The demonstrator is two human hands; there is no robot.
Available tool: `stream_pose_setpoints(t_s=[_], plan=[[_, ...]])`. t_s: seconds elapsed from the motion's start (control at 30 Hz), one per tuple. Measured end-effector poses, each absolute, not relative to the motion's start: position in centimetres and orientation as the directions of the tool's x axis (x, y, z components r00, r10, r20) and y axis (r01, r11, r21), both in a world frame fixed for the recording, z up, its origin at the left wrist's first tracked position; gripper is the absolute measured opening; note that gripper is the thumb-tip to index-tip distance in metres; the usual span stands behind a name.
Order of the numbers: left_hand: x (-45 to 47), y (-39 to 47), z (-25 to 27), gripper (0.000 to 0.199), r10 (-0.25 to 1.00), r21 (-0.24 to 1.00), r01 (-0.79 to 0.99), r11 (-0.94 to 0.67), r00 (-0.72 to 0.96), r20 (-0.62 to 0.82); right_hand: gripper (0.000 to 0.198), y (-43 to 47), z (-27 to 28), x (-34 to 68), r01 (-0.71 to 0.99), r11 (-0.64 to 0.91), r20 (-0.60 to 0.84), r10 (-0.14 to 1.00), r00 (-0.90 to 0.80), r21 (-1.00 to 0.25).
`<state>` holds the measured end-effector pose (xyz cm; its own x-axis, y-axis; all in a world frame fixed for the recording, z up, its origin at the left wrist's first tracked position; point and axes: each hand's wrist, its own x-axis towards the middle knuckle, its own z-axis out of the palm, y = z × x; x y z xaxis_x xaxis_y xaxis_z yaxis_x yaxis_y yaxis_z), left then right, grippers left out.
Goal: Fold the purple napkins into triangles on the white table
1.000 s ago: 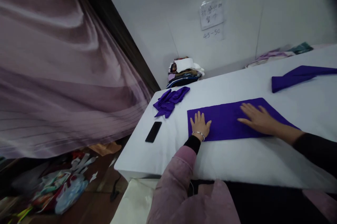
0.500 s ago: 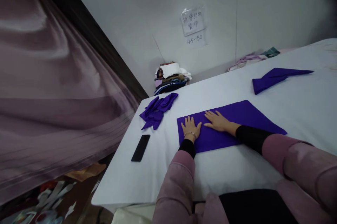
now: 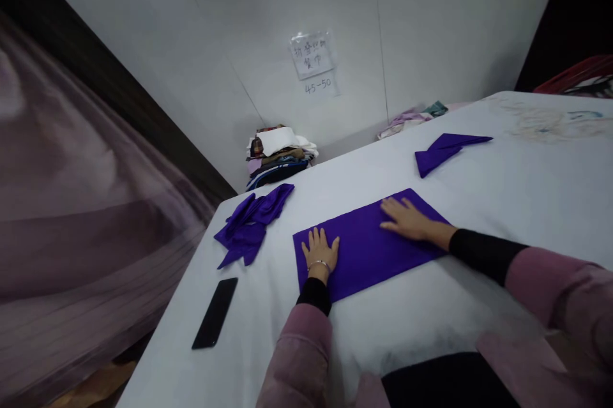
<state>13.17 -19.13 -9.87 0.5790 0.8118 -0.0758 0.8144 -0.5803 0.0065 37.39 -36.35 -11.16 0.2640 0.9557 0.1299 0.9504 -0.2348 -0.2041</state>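
Observation:
A purple cloth (image 3: 361, 251) lies flat in front of me as a long folded rectangle. My left hand (image 3: 320, 251) rests palm down near its left end, fingers spread, with a bracelet at the wrist. Towards the right end, my right hand (image 3: 407, 219) presses flat on the same cloth, its fingers stretched out; the right forearm hides part of that edge. Neither hand grips anything. Left of the cloth sits a crumpled purple cloth bundle (image 3: 249, 226). Another purple cloth (image 3: 445, 151), folded narrow with a pointed end, lies beyond my right hand.
A black phone (image 3: 215, 312) lies on the white-covered table (image 3: 268, 318) at the left. Behind the table are a stack of folded fabrics (image 3: 280, 156) and more cloths (image 3: 407, 120). A handwritten sign (image 3: 312, 57) hangs on the wall. A mauve curtain (image 3: 96, 216) hangs at the left.
My right hand has slid rightward along the flat cloth, away from my left hand, which stays near the left end. The camera view has shifted to the right.

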Motion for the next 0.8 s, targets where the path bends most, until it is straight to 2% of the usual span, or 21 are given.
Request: stream_pose_setpoints(t_s=[0.07, 0.13, 0.2, 0.33, 0.5, 0.57, 0.63, 0.7, 0.8], plan=[[13.2, -19.1, -9.9, 0.073, 0.814, 0.001, 0.816, -0.578, 0.576, -0.078, 0.070, -36.3, -11.7, 33.8, 0.982, -0.047, 0.160, 0.984, 0.076, -0.182], [13.2, -19.0, -9.9, 0.072, 0.817, -0.003, 0.820, -0.573, 0.571, -0.084, 0.070, -37.0, -12.2, 32.3, 0.985, 0.027, 0.152, 0.988, -0.001, -0.173], [13.2, -18.8, -10.0, 0.072, 0.818, -0.007, 0.820, -0.572, 0.570, -0.085, 0.072, -38.5, -12.5, 33.3, 0.983, -0.018, 0.135, 0.990, 0.043, -0.180], [13.2, -18.6, -10.3, 0.073, 0.815, -0.009, 0.817, -0.577, 0.575, -0.073, 0.070, -43.5, -12.8, 39.3, 0.947, -0.250, 0.124, 0.953, 0.278, -0.203], [13.2, -18.6, -10.3, 0.072, 0.821, -0.007, 0.822, -0.569, 0.568, -0.068, 0.073, -47.8, -12.5, 42.6, 0.887, -0.445, 0.204, 0.863, 0.462, -0.123], [13.3, -18.6, -10.2, 0.072, 0.822, -0.008, 0.824, -0.567, 0.565, -0.073, 0.073, -47.2, -11.6, 40.9, 0.892, -0.441, 0.265, 0.852, 0.451, -0.100], [13.4, -18.7, -10.0, 0.071, 0.820, -0.008, 0.823, -0.569, 0.566, -0.081, 0.072, -45.2, -10.7, 37.8, 0.926, -0.367, 0.282, 0.882, 0.378, -0.095], [13.4, -18.9, -9.8, 0.071, 0.817, -0.009, 0.820, -0.573, 0.570, -0.084, 0.073, -42.4, -9.8, 34.0, 0.958, -0.274, 0.249, 0.926, 0.285, -0.078], [13.4, -19.0, -9.7, 0.071, 0.813, -0.019, 0.814, -0.581, 0.578, -0.076, 0.068, -38.1, -9.0, 28.5, 0.982, -0.188, 0.188, 0.965, 0.183, 0.009]])
